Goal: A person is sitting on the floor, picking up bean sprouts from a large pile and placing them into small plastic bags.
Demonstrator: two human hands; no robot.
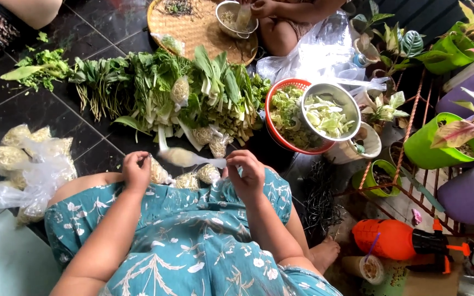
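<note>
Right hand (246, 174) pinches the neck of a small clear bag of sprouts (185, 157), held level above the lap, just in front of the pile of leafy greens (182, 93). Left hand (136, 171) is curled shut on another filled bag (158, 172). More filled bags (20, 153) lie on the dark floor at the left.

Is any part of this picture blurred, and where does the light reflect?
In the head view, the small bag between the left hand and the right hand is smeared by motion blur, while the leafy greens stay sharp; the dark floor tiles show soft daylight glare; the clear plastic sheet looks washed out.
</note>
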